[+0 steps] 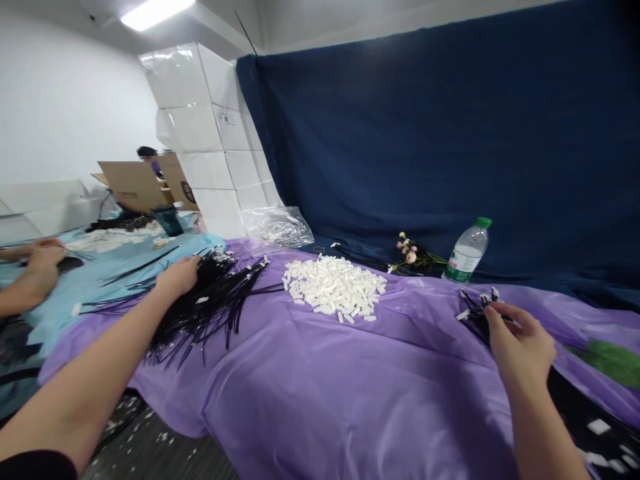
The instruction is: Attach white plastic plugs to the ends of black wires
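Observation:
A heap of thin black cords (220, 293) with small white tips lies at the left on the purple sheet. My left hand (179, 277) reaches onto its far side, fingers curled in among the cords; the fingertips are hidden, so I cannot tell whether they grip any. At the right, my right hand (523, 343) is closed, thumb and index finger pinched at the white-tipped ends of several black cords (477, 323). Between both hands sits a loose pile of small white tube-like pieces (333, 285).
Behind the right-hand cords stands a green-capped plastic bottle (467, 252), beside artificial flowers (410, 253). Clear plastic wrap (280, 227) lies near stacked white boxes (215, 180). Another person's hands (43, 267) work at the far left over a light-blue sheet (100, 267). A dark blue cloth (430, 133) hangs behind.

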